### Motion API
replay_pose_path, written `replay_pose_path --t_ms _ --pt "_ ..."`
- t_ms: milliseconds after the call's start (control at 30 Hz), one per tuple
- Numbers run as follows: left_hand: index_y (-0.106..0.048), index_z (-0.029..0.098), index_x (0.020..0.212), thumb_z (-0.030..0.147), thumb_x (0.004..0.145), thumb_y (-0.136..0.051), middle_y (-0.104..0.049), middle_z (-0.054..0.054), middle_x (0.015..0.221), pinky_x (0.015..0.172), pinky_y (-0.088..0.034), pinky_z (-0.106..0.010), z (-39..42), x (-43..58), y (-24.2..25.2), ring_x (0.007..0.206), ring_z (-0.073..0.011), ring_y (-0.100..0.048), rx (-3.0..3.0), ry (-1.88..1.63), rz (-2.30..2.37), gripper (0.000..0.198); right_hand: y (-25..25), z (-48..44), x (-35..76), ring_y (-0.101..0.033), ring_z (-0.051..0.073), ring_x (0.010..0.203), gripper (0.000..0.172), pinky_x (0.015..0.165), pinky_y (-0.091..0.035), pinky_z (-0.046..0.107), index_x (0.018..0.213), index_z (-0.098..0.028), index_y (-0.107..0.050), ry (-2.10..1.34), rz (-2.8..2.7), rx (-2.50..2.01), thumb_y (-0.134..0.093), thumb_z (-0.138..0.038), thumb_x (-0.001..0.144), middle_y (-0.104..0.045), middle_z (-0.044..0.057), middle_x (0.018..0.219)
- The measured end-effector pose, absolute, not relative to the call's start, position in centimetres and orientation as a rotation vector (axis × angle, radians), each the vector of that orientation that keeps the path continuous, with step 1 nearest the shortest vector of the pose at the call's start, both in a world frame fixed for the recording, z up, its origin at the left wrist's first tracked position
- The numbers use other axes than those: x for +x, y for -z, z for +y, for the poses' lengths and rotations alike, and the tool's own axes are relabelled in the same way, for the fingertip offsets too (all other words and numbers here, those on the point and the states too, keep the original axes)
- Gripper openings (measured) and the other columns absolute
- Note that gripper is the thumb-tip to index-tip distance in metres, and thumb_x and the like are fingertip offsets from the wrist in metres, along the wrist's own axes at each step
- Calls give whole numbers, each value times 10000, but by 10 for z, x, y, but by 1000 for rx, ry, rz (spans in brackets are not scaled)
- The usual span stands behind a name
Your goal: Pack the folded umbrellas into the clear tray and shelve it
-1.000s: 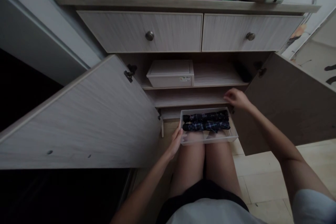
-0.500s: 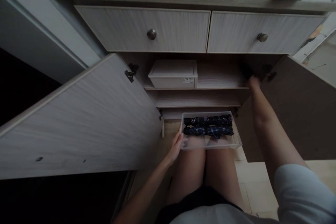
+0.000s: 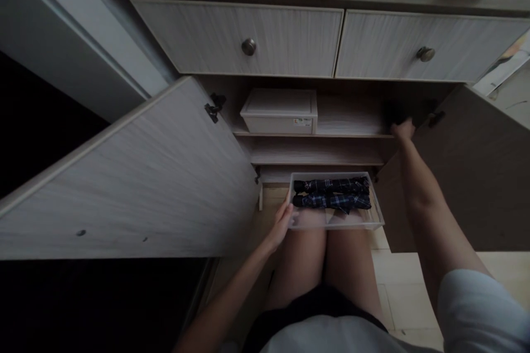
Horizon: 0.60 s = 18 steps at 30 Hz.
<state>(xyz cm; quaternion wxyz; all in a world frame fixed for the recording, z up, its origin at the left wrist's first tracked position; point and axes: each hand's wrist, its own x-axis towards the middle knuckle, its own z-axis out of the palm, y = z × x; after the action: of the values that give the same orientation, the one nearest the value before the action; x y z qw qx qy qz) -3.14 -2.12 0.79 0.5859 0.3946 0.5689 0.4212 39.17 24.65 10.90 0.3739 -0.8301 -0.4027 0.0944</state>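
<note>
Left hand [image 3: 282, 226] curled firmly on the left edge of a clear plastic tray [image 3: 335, 221], across the knees [image 3: 302, 253].
The tray holds two folded plaid umbrellas [image 3: 331, 194]; the right hand [image 3: 402, 130] reaches beside the open cabinet door [image 3: 464, 176], its fingers in shadow, so any hold can't be told.

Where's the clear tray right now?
In the head view, the clear tray sits low and centred, just in front of the cabinet's bottom shelf and above the person's knees, with the left hand at its left edge.
</note>
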Motion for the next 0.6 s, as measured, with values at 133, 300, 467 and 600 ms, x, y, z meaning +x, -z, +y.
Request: replay_pose_path --t_ms 133,300,467,600 --pt "-477 335 1508 629 849 -654 -576 -91 1454 837 -573 -334 -22 -31 -12 1005 -234 -715 924 -1007 1323 743 -115 227 384 -645 254 1028 235 926 -550 421 1024 -171 -605 -310 -902 -1998 -684 -220 808 -629 68 938" --pt "-444 346 1526 692 825 -635 -576 -76 1460 839 -570 -330 -24 -32 -13 1009 -235 -709 960 -986 1323 805 -121 163 370 -633 178 772 272 642 -570 303 805 -220 -533 -836 -882 -1473 -767 -312 702 -575 -3 788" --pt "-441 345 1530 723 787 -658 -550 -84 1490 827 -571 -337 -24 -33 -11 987 -244 -710 950 -1004 1308 861 -128 75 356 -594 127 704 481 588 -519 236 897 -237 -629 -1223 -1127 -1310 -880 -449 546 -623 -16 863" --pt "-448 326 1527 727 799 -638 -534 -90 1507 838 -570 -344 -24 -33 -7 996 -244 -709 931 -998 1308 852 -131 29 344 -576 138 718 483 616 -490 245 949 -236 -665 -1305 -1438 -1390 -860 -517 607 -635 -2 842"
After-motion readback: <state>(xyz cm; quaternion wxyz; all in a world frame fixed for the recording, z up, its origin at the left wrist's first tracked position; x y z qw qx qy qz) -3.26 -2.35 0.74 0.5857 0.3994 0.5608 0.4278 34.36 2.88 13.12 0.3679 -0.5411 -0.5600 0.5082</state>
